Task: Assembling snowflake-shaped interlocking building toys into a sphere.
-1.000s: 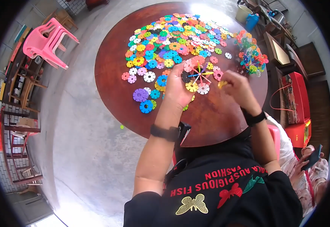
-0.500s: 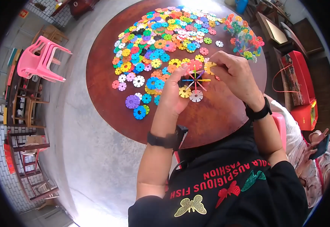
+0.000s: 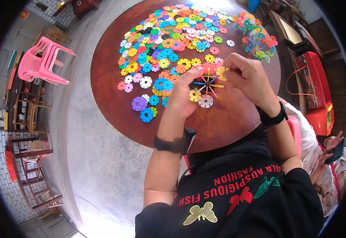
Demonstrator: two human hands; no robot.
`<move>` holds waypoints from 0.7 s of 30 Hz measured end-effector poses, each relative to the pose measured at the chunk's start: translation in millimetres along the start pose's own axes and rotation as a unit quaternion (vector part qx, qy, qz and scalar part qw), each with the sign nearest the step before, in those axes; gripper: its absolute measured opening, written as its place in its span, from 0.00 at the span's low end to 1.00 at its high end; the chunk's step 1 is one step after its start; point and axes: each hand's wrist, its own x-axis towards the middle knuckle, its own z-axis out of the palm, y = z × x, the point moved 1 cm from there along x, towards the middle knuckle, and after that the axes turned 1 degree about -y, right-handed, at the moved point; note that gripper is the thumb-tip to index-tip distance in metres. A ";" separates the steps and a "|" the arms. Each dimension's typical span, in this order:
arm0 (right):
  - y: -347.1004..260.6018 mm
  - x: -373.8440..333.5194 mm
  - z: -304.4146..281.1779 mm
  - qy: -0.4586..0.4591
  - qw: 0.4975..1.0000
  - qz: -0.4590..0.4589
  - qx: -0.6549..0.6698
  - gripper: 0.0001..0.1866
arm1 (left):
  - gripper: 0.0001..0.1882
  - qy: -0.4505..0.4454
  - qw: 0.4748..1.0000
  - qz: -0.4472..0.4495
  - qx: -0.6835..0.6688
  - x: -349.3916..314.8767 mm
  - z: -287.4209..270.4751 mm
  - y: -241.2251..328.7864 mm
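Note:
My left hand (image 3: 183, 92) is closed on a cluster of interlocking plastic discs (image 3: 208, 83), held just above the table. Its thin, many-coloured discs show edge-on, fanning out like spokes from a dark centre. Around its rim sit pink-red notched discs, a yellow one and a white disc (image 3: 206, 101) at the near side. My right hand (image 3: 249, 78) pinches a yellow notched disc (image 3: 222, 73) at the cluster's upper right edge. Whether that disc is slotted in cannot be made out. The left fingertips are partly hidden behind the cluster.
Many loose notched discs (image 3: 167, 43) spread over the far and left parts of the round brown table (image 3: 228, 131). A bushy built piece of discs (image 3: 257, 39) stands at the far right. Beside me sits a person (image 3: 323, 162) holding a phone. Pink stacked chairs (image 3: 44, 59) stand to the left.
Both hands and the cluster shift very slightly right in the picture, the yellow disc staying in my right fingers. The cluster looks slightly turned. Nothing is let go.

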 end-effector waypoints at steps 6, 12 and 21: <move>2.1 -3.1 5.6 0.027 1.000 -0.007 0.000 0.07 | 0.17 0.042 0.999 0.024 -0.026 -0.6 9.0 -2.4; 5.6 -3.1 8.0 0.014 0.997 -0.064 -0.040 0.05 | 0.16 0.032 0.998 0.041 0.037 1.7 4.2 -9.3; 15.1 2.2 10.8 0.048 0.994 -0.084 -0.052 0.06 | 0.16 0.053 0.995 0.074 0.029 6.9 6.4 -12.2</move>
